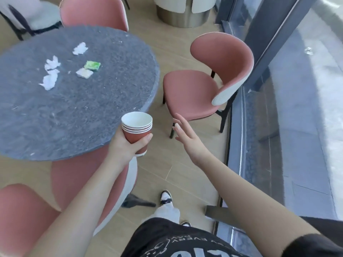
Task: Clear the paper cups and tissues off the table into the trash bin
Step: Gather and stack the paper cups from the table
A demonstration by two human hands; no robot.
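My left hand (124, 147) is shut on a stack of several red paper cups (137, 129), white inside, held upright just off the near right edge of the round grey table (74, 112). To the right of the cups my right hand (187, 135) is open, fingers stretched, holding nothing. On the far left part of the table lie three crumpled white tissues (80, 48) (52, 63) (49, 80). Beside them lie a green packet (92, 65) and a pale packet (84, 73). No trash bin is clearly in view.
Pink chairs surround the table: one to the right (200, 89), one behind (94, 13), two near me (87, 182) (22, 216). A round metal-based column (182, 15) stands at the back. A glass wall with a grey frame (274, 43) runs along the right. My feet are on the wood floor (185, 173).
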